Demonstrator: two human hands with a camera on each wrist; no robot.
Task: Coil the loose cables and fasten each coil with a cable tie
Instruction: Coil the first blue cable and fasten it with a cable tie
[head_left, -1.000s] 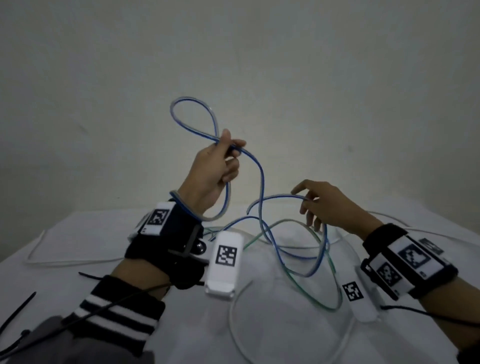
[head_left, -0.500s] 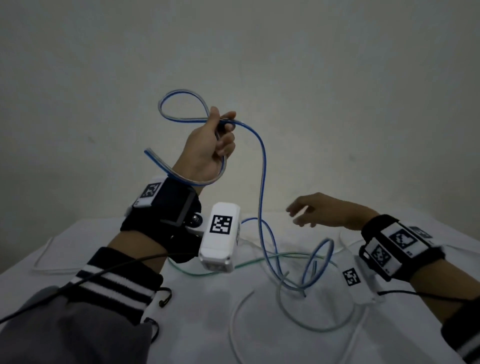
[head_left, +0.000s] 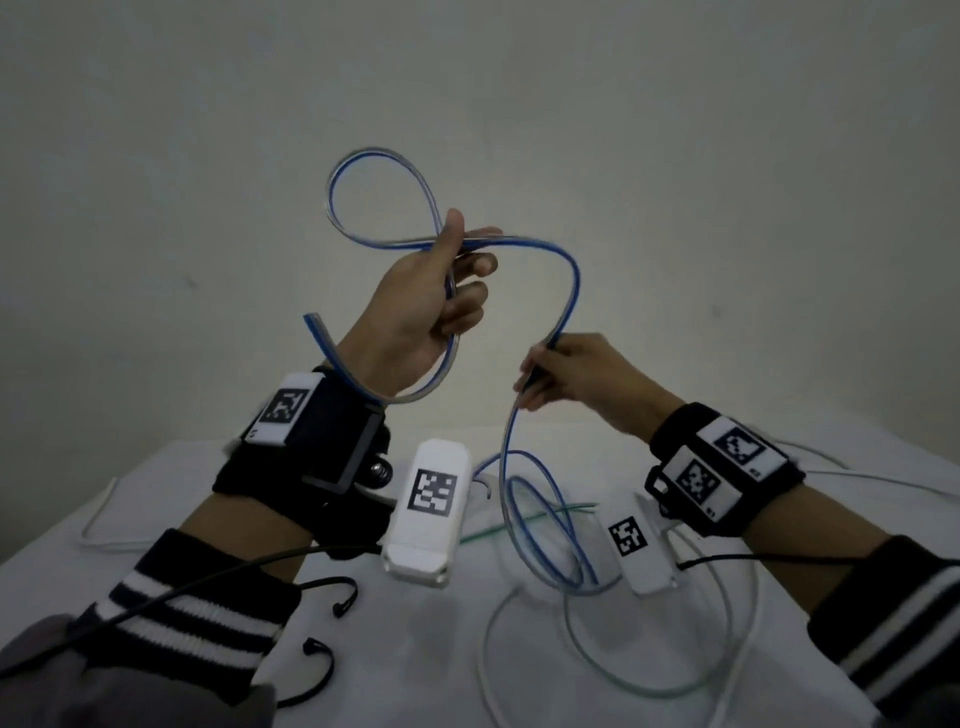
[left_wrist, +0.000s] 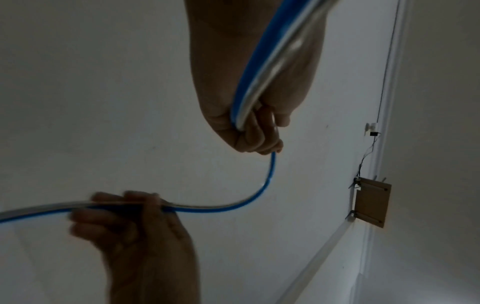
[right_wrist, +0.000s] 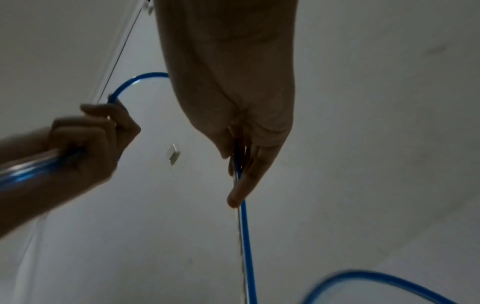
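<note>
1. the left hand (head_left: 426, 306) is raised above the table (head_left: 62, 551), thumb and fingers curled round the blue cable (head_left: 569, 280) where its strands cross. it probably grips there so the loop (head_left: 363, 197) above its thumb cannot spring open.
2. the cable's cut end (head_left: 311, 319) juts out beside the left wrist, seemingly kept short so it stays inside the coil.
3. the right hand (head_left: 576, 374), lower and to the right, is closed on the same cable a short arc away, likely to feed the next turn up. the hands are apart.
4. below the right hand the cable drops to loose loops on the table between both wrists, still uncoiled.
5. a green cable (head_left: 524, 522) and whitish cables (head_left: 649, 691) lie there too; black cable ties (head_left: 332, 597) sit near the left sleeve.
6. the wrist units carry square black-and-white code markers (head_left: 432, 492); any small print there is unreadable.
</note>
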